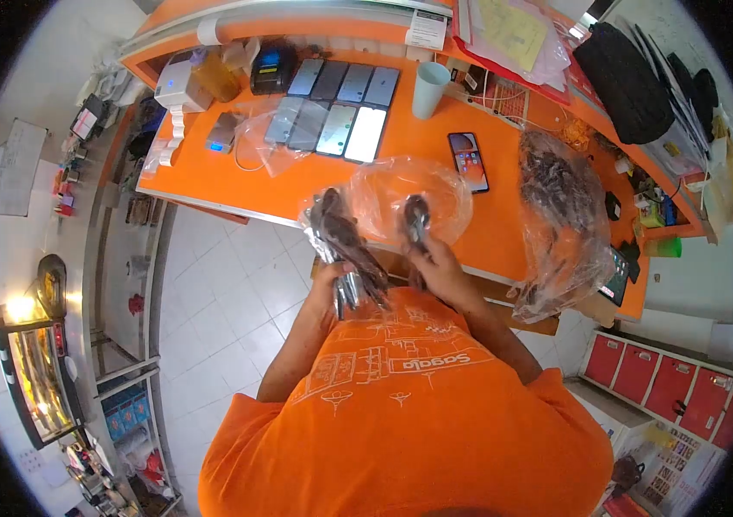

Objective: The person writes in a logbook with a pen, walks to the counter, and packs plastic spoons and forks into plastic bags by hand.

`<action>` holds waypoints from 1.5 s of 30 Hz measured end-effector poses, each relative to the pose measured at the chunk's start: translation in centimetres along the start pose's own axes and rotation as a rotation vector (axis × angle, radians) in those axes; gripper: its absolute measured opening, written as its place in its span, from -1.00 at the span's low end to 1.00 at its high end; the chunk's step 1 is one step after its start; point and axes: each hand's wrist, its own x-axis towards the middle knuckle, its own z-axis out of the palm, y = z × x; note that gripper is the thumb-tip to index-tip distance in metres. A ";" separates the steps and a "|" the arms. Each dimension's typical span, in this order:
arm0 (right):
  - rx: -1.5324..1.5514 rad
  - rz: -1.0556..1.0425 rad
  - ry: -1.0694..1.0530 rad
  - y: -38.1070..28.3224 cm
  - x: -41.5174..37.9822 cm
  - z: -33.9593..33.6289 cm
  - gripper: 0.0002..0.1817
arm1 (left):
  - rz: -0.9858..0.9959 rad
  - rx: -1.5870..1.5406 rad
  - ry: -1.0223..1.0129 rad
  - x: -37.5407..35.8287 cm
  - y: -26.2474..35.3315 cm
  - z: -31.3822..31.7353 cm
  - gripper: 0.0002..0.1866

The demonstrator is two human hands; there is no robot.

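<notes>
My left hand point(328, 281) is closed around a bundle of dark and silvery items in clear plastic point(337, 237), held upright past the edge of the orange table point(271, 200). To its right, my right hand point(437, 265) grips a smaller dark item point(416, 220), also in clear wrapping; exactly what it is I cannot make out. Behind both hands a clear plastic bag point(375, 194) spreads over the table's front edge. A large clear bag of dark items point(561, 224) lies at the right.
Several phones point(336, 129) lie in two rows at the back, with one lit phone point(468, 161) apart from them. A pale cup point(429, 90), a black device point(273, 68) and a white printer-like box point(184, 84) stand there too. An open drawer point(495, 303) juts out below.
</notes>
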 end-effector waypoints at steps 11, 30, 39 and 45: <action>-0.059 -0.353 0.216 -1.7 7.6 -2.2 -0.54 | -0.024 -0.047 -0.051 1.4 0.4 -1.2 -0.48; 0.394 0.040 0.160 -2.8 3.3 0.0 -0.67 | 0.047 0.047 -0.008 2.4 0.7 1.4 -0.52; -0.482 -0.691 0.454 -1.0 7.7 -2.6 -0.43 | 0.215 0.081 0.064 2.5 0.0 1.5 -0.60; 0.242 0.074 -0.261 -6.2 1.9 0.2 -0.49 | 0.158 0.044 -0.033 2.4 0.6 0.4 -0.60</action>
